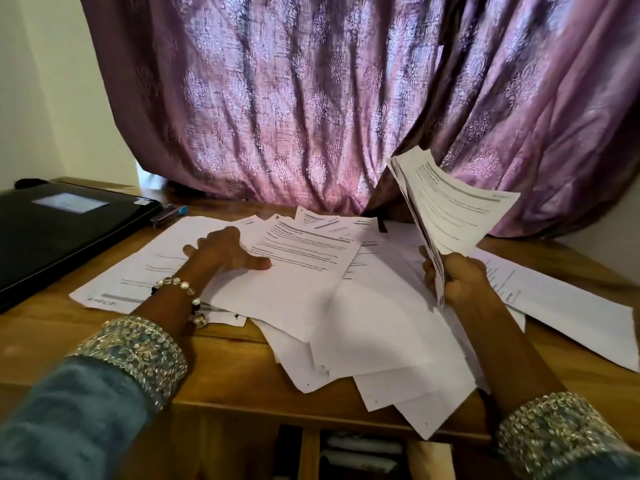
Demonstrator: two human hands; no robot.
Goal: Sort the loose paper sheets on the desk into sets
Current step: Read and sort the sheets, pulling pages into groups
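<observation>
Sheets [346,306] lie scattered over the desk [221,382], some hanging off its near edge. My left hand [225,254] rests flat on them, fingers [258,262] straight and thumb touching a printed page. My right hand [453,278] clenches a fanned bundle [450,209] upright above the pile. A black laptop [62,230] sits left of the sheets.

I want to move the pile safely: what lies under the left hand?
The left hand rests on loose paper sheets, thumb on a printed page. More overlapping sheets lie beneath, on the wooden desk. Anything deeper in the pile is covered.
</observation>
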